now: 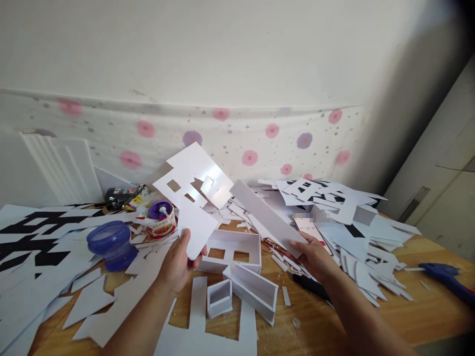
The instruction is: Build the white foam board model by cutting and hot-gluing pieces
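My left hand (181, 259) is closed on the lower end of a white foam board panel (196, 227) with window-like cut-outs, raised above the table. My right hand (313, 257) pinches the near end of a long white foam board strip (261, 215), which slants up to the left. The panel and the strip are apart. Below and between my hands stands an open white board box (245, 242) with rectangular openings. In front of it are a small board box (219, 299) and a long narrow board trough (258, 296), both resting over a cut-out sheet (198, 301).
White scraps (91, 301) and black-patterned sheets (40, 237) cover the left side. A blue translucent jar (111, 244) stands near a food tub (163, 225). At right lie piled board pieces (356, 232), a black-handled tool (309, 286) and a blue glue gun (443, 274).
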Motion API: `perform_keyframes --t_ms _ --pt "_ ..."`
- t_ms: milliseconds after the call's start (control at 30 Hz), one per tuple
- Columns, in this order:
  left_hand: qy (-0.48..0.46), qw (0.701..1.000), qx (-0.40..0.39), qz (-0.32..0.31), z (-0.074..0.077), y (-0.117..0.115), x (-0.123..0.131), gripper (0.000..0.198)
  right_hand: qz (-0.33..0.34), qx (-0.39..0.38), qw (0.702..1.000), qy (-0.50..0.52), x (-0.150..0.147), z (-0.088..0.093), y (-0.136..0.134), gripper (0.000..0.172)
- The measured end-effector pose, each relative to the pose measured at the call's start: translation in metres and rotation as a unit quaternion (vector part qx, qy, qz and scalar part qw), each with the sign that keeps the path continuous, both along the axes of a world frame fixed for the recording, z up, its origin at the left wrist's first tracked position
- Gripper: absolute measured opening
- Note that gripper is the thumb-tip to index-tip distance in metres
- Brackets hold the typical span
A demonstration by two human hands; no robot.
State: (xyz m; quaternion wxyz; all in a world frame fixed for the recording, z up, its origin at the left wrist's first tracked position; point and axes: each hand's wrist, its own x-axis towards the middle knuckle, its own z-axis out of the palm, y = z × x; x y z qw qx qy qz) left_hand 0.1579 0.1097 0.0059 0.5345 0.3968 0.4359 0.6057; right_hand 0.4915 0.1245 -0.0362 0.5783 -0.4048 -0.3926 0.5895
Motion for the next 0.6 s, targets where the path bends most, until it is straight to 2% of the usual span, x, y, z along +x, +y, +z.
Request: perform_keyframes --t_ms 133,300,467,600 --pt "-0.026 0.999 -0.004 0.046 0.005 0.008 0.000 0.056 -0.041 0.038 0.997 0.054 0.004 -0.002 0.007 0.031" --pt "-0.004 0.997 0.012 0.070 -0.001 0.019 -0.008 0.053 -0.088 0.067 0.987 0.118 0.003 0.000 0.017 0.037" --pt "0.021 0.996 0.010 0.081 -0.011 0.024 -0.018 0.045 -0.084 0.061 0.984 0.144 -0.004 0.004 0.025 0.035" --pt "0.030 0.999 -0.013 0.043 -0.016 0.019 -0.017 0.044 -0.059 0.045 0.987 0.144 -0.010 -0.002 0.025 0.032"
